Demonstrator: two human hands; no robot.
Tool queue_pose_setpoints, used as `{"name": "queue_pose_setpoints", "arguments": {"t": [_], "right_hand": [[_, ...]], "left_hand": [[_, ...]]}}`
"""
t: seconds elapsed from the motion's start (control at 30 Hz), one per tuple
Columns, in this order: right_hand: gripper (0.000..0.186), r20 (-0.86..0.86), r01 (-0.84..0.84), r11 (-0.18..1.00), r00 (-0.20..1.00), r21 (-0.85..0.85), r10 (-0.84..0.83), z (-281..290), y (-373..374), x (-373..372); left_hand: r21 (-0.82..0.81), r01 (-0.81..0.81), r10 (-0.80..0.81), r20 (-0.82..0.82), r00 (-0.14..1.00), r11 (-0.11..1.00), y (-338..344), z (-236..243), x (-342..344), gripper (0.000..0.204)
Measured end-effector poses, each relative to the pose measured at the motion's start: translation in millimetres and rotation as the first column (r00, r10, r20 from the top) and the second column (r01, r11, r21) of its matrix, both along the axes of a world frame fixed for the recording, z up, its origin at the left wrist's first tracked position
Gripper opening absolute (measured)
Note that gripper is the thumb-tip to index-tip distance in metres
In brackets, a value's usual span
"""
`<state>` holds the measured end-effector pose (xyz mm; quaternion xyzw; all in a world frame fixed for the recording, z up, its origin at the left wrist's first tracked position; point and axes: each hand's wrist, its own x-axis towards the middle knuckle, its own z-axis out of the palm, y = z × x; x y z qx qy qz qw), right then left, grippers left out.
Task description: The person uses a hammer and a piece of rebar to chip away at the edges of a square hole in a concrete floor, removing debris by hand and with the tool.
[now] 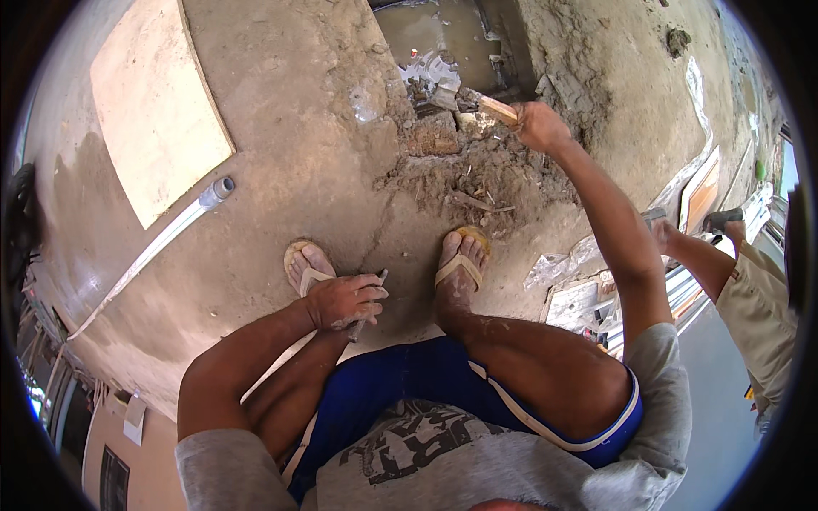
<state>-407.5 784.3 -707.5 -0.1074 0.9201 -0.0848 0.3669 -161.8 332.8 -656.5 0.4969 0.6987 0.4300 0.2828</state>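
My right hand (543, 126) reaches forward, its fingers closed around the handle of a wooden-handled tool (498, 109). The tool's far end points left, over broken masonry (432, 134) at the near edge of a pit; its head is hard to make out against the rubble. Murky water (452, 38) stands in the pit. Between my knees, above the ground, my left hand (343, 302) is closed on a slim grey metal bar (354, 330). One end shows above the fingers and the other below; the fingers hide its middle.
Loose soil and rubble (503, 183) lie before my right sandal (461, 255). On the left are a pale board (158, 102) and a grey pipe (170, 234). Plastic sheeting (558, 262) lies on the right, near another person's leg (703, 260) and feet.
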Motion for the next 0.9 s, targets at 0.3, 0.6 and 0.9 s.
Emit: {"name": "queue_pose_setpoints", "arguments": {"t": [0.3,0.6,0.9], "right_hand": [[0.029,0.241,-0.051,0.98,0.965,-0.194,0.098,30.8,-12.4,-31.9],[0.013,-0.103,-0.23,0.968,0.965,0.103,0.24,2.5,-14.8,-10.8],[0.02,0.64,0.392,0.914,0.729,-0.103,-0.24,19.2,-25.4,-4.2]], "left_hand": [[0.02,-0.02,0.02,-0.027,0.999,1.0,-1.7,0.9,0.5,0.024],[0.015,0.022,-0.022,-0.031,0.999,1.0,-2.8,-3.3,-1.4,0.027],[-0.004,0.035,-0.035,-0.023,0.999,0.999,-3.1,-1.2,-1.2,0.027]]}}
